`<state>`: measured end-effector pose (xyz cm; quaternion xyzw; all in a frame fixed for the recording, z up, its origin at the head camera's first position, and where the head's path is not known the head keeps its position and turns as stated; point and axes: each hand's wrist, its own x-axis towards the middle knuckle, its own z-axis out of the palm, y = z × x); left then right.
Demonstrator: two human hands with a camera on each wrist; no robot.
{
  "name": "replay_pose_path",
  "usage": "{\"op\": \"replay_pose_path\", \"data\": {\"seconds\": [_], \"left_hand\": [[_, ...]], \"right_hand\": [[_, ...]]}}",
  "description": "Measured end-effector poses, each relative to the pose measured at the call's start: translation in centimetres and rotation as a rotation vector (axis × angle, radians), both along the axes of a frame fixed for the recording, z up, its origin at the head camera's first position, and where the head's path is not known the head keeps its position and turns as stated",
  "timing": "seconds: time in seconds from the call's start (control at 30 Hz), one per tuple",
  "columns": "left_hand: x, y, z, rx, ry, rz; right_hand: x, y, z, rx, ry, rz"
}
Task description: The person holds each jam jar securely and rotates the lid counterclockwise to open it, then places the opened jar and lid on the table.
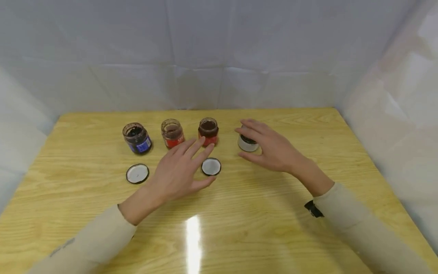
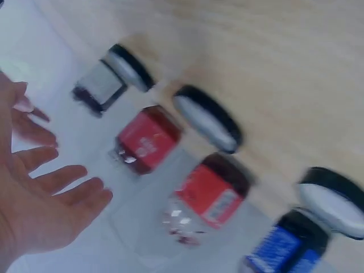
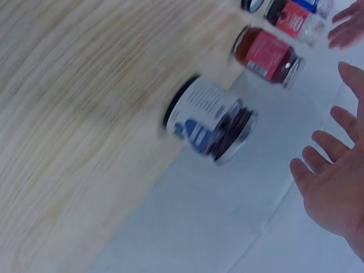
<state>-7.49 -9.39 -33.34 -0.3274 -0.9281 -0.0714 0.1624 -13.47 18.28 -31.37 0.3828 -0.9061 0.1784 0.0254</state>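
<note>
My left hand (image 1: pixel 178 171) is over the table, fingers spread, with nothing held. Beyond its fingertips stand a jar with a red label (image 1: pixel 173 137) and a dark red jar (image 1: pixel 208 133), both with uncovered mouths. One lid (image 1: pixel 211 166) lies inner side up beside the left thumb; another lid (image 2: pixel 207 118), hidden by that hand in the head view, shows in the left wrist view. My right hand (image 1: pixel 270 146) overlaps a white-labelled jar (image 1: pixel 248 144) in the head view, covering part of its top. In the right wrist view, a gap separates the loosely spread fingers from this jar.
An uncovered jar with a blue label (image 1: pixel 138 139) stands at the left end of the row, a white-lined lid (image 1: pixel 137 174) in front of it. Pale cloth (image 1: pixel 195 87) hangs behind the wooden table (image 1: pixel 249 236) and at both sides.
</note>
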Motion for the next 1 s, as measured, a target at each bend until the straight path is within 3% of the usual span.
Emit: {"op": "replay_pose_path", "data": {"seconds": [0.17, 0.3, 0.67, 1.0], "left_hand": [[-0.2, 1.6, 1.8, 0.108, -0.171, 0.019], [-0.7, 3.1, 2.1, 0.169, -0.288, 0.014], [-2.9, 6.1, -0.1, 0.336, -0.593, 0.125], [-5.3, 8.1, -2.5, 0.433, -0.695, 0.181]], "right_hand": [[-0.7, 1.3, -0.1, -0.01, -0.01, -0.044], [-1.0, 2.2, -0.1, 0.002, -0.026, -0.1], [-1.7, 3.7, -0.9, 0.05, 0.0, -0.155], [-2.8, 5.3, -2.0, 0.121, 0.053, -0.176]]}}
